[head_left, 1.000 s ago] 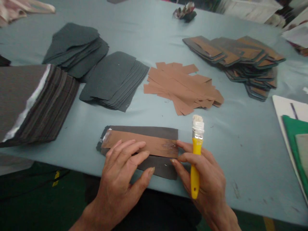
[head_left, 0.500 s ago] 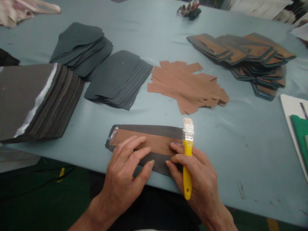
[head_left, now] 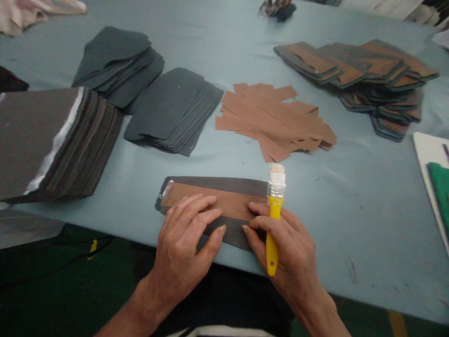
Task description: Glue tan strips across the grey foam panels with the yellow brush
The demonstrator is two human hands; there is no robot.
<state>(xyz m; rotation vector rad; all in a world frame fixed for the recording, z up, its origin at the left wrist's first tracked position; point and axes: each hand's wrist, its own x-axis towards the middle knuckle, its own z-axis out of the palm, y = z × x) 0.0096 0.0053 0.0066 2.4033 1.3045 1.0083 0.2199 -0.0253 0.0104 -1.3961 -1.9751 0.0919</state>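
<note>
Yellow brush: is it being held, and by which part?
Yes: the right hand holds the brush by its yellow handle, below the bristles.

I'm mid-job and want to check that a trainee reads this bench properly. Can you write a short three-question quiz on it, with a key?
1. Multiple choice: the bristles of the yellow-handled brush point
A) away from the person
B) toward the person
C) straight down at the table

2. True or false: fingers of the left hand lie over the brown strip.

3. Fill in: in the head view, the pile of loose brown strips lies to the ____ of the two dark green-grey stacks.

Key: 1 A; 2 true; 3 right.
</note>
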